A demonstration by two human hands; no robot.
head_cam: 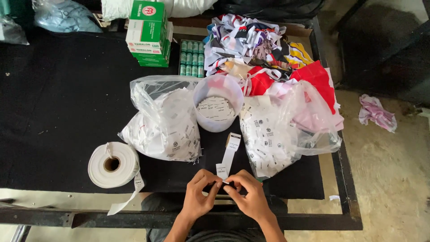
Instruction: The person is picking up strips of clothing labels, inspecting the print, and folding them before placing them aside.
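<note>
Print on the label strip (229,156) is too small to read. It runs from the white tub (218,109) of labels toward you, between two clear bags of labels; a white tape roll (113,164) sits left. Your left hand (200,192) and right hand (249,193) pinch the strip's near end, fingers closed.

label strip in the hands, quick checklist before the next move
1. Grip on the label strip: left hand and right hand both pinch its near end. Ok.
2. Strip free of tangles: it runs straight up to its small roll. Ok.
3. Plastic tub upright and open, labels inside. Ok.
4. Bags of labels clear of the hands: apart on both sides. Ok.
5. Large white roll secure: near the table edge, its tail hanging over. Cannot tell.
6. Which printed side faces up: too small. Cannot tell.
</note>
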